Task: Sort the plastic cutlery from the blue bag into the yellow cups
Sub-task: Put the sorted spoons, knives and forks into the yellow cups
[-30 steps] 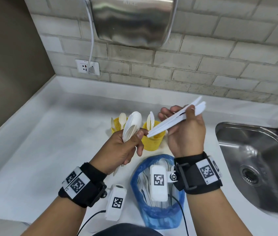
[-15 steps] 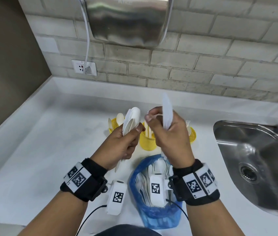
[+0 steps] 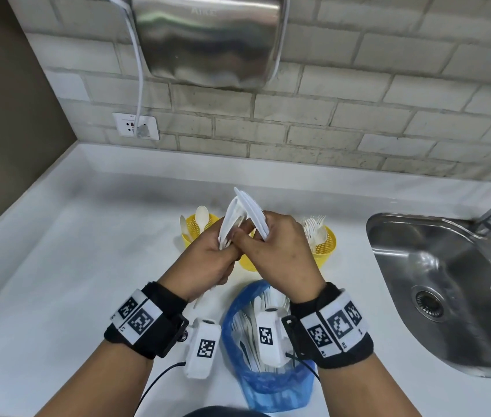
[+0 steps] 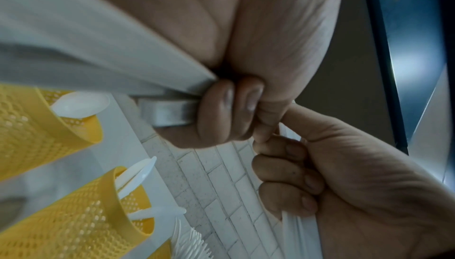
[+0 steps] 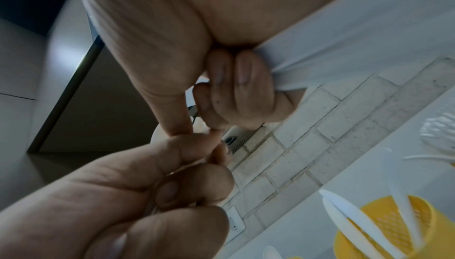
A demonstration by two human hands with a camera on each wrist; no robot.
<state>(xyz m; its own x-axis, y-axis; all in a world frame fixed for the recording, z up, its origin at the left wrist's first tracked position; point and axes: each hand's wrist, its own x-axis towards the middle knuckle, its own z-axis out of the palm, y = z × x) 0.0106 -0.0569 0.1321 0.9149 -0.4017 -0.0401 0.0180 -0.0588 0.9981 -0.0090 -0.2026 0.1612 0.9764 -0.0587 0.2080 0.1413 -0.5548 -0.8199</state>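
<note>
On the desk (image 3: 57, 266), a spoon cup (image 3: 191, 233) is seen at the left. Spoons (image 3: 232, 218) are gripped in the curled fingers of the left hand (image 3: 205, 263); knives (image 3: 254, 216) are gripped by the right hand (image 3: 283, 260), thumb tips touching. A middle cup (image 4: 81, 214) with knives, largely hidden from the head, is shown by the wrist views. A fork cup (image 3: 325, 245) stands right; the bag (image 3: 268, 383) lies nearest.

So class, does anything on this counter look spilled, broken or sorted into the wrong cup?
Nothing stands out. Spoons sit in the left yellow cup, knives in the middle cup, forks in the right cup; the blue bag lies open.
</note>
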